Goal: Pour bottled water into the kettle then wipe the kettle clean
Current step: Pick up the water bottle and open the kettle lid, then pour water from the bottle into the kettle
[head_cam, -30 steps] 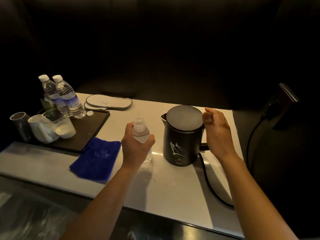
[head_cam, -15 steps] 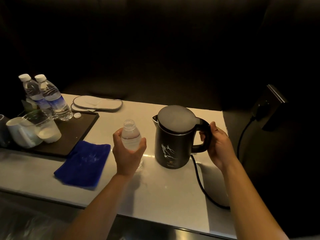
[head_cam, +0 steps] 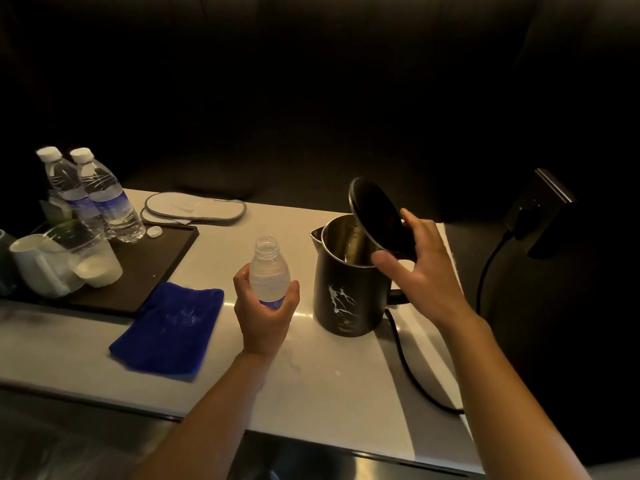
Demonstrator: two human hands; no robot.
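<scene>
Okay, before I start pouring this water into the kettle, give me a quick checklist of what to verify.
1. Open bottle uncapped: ok.
2. Left hand has a firm grip on it: ok.
3. Kettle lid raised clear of the mouth by right hand: ok.
4. Kettle upright on the table: ok.
5. Blue cloth nearby for wiping: ok.
6. Kettle interior clean: cannot tell.

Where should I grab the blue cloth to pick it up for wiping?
Probably pinch the blue cloth at its near right corner, coming from above on the kettle side. It lies flat and folded, and the tray crowds its far left edge.
</scene>
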